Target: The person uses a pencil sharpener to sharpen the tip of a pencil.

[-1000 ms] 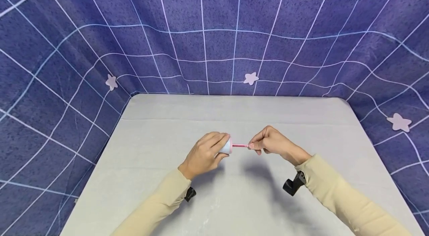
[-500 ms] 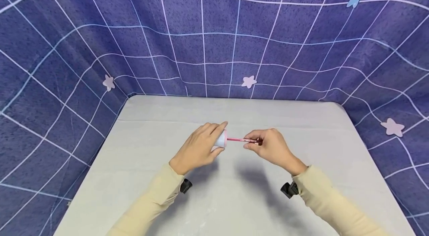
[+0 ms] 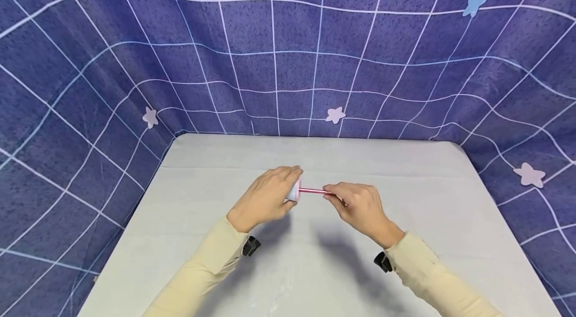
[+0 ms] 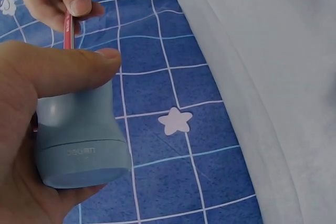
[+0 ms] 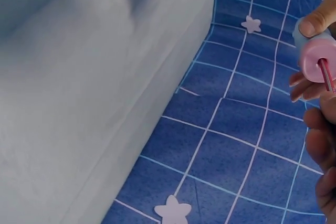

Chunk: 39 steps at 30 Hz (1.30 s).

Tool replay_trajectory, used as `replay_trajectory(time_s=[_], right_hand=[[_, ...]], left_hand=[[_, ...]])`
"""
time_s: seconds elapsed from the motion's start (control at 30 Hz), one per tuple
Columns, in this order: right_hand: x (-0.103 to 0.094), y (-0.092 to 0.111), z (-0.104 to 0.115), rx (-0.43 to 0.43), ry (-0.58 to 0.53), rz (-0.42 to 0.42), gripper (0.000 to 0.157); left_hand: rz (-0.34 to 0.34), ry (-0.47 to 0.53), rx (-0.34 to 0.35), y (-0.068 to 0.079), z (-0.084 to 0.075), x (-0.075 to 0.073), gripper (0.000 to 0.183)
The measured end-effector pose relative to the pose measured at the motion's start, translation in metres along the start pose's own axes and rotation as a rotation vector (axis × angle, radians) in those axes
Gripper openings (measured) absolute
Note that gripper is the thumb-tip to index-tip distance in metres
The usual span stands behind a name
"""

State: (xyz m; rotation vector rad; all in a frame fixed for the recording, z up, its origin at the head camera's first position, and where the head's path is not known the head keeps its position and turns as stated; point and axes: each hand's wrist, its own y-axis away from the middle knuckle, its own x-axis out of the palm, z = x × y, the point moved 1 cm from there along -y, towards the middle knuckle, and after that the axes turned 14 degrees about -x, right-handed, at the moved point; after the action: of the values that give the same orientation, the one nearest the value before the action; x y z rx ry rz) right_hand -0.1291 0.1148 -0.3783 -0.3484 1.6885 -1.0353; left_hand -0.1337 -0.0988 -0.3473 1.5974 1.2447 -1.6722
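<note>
Left hand [image 3: 263, 197] curls round a blue-and-pink sharpener [image 4: 81, 140], right hand [image 3: 361, 206] pinches a red pencil [image 3: 312, 190], pencil's far end sits in the sharpener's pink face, both are above a white table [image 3: 405, 167].

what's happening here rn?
A person is working a pencil into what looks like a pencil sharpener. Their left hand grips the blue sharpener by its body, pink end facing the other hand. Their right hand pinches the red striped pencil, whose far end sits inside the hole in that pink end; how deep is hidden. Both are held above the white-covered table, roughly level.
</note>
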Motion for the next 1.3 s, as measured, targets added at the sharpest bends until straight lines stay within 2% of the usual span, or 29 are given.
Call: replay_trajectory(time_s=[0.1,0.17,0.23,0.37,0.47,0.53,0.63,0.73,0.83,0.9,0.97,1.0,1.1,1.17,1.23,1.3], right_hand=[[0.000,0.000,0.000,-0.033,0.002,-0.017,0.013],[-0.001,0.000,0.000,-0.088,0.016,-0.042,0.009],[-0.003,-0.001,-0.001,-0.202,0.073,-0.074,0.008],[-0.008,-0.007,-0.002,-0.444,0.243,-0.177,0.015],[-0.012,-0.011,-0.002,-0.521,0.304,-0.251,0.014],[-0.013,-0.012,-0.002,-0.531,0.313,-0.282,0.013],[-0.012,-0.010,-0.001,-0.491,0.288,-0.264,0.014],[-0.010,-0.003,-0.001,-0.368,0.191,-0.192,0.015],[-0.007,0.003,0.000,-0.180,0.032,-0.084,0.010],[-0.006,0.006,0.000,-0.024,-0.108,-0.002,0.008],[-0.006,0.006,-0.001,0.179,-0.293,0.105,0.009],[-0.005,0.007,-0.002,0.289,-0.423,0.162,0.010],[-0.004,0.009,-0.008,0.687,-0.829,0.313,0.013],[-0.003,0.012,-0.012,0.899,-1.017,0.402,0.018],[-0.002,0.015,-0.014,1.000,-1.097,0.469,0.021],[0.000,0.014,-0.016,0.983,-1.089,0.497,0.022]], left_hand=[[0.032,0.010,-0.011,0.000,-0.001,-0.001,0.049],[0.068,0.037,-0.022,-0.001,-0.001,-0.002,0.042],[0.126,0.086,-0.041,-0.001,0.000,-0.003,0.040],[0.275,0.236,-0.097,-0.001,0.002,-0.006,0.041],[0.351,0.322,-0.129,-0.001,0.003,-0.007,0.044],[0.350,0.336,-0.127,-0.001,0.001,-0.007,0.044],[0.269,0.297,-0.083,-0.001,-0.004,-0.006,0.040],[0.129,0.182,-0.015,0.000,-0.011,0.000,0.036],[-0.004,0.049,0.036,0.006,-0.015,0.009,0.039],[-0.082,-0.032,0.063,0.010,-0.018,0.014,0.043],[-0.150,-0.115,0.090,0.014,-0.020,0.019,0.044],[-0.183,-0.163,0.110,0.015,-0.021,0.022,0.042],[-0.277,-0.311,0.188,0.019,-0.025,0.032,0.027],[-0.322,-0.379,0.237,0.023,-0.027,0.037,0.022],[-0.349,-0.415,0.261,0.026,-0.028,0.041,0.022],[-0.345,-0.406,0.252,0.028,-0.026,0.042,0.024]])
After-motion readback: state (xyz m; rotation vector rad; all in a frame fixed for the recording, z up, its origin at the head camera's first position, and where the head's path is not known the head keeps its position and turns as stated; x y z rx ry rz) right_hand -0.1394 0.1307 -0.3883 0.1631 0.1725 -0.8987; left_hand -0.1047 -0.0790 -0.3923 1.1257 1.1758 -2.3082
